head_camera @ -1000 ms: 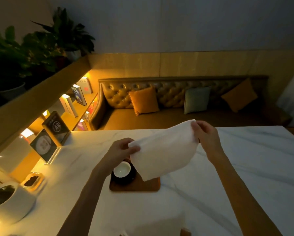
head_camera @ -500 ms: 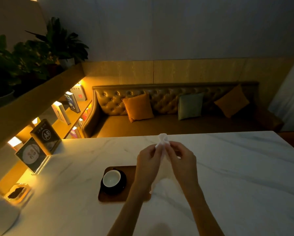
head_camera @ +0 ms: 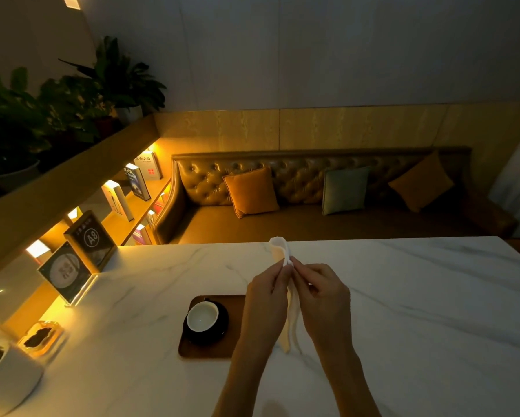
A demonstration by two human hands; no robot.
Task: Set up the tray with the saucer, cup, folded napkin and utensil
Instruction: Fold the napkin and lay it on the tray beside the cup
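Observation:
A white napkin [head_camera: 291,314] hangs doubled over between my two hands above the marble table [head_camera: 418,311]. My left hand [head_camera: 266,302] and my right hand [head_camera: 323,296] pinch its top edges together, fingertips nearly touching, and a loop of cloth sticks up above them. A small brown wooden tray [head_camera: 210,352] lies just left of my left hand. On it sits a black saucer [head_camera: 219,334] with a white-lined cup [head_camera: 202,316] upright in it. My left forearm hides the tray's right part. No utensil is in view.
At the table's left edge stand an acrylic sign holder [head_camera: 64,273], an "A8" table sign [head_camera: 91,240], a small amber dish [head_camera: 40,341] and a white pot [head_camera: 2,377]. Beyond the far edge is a tufted sofa [head_camera: 297,182] with cushions.
The napkin was spread wide between my hands a second ago; my hands came together and it is doubled over, hanging narrow. The view has tilted slightly downward.

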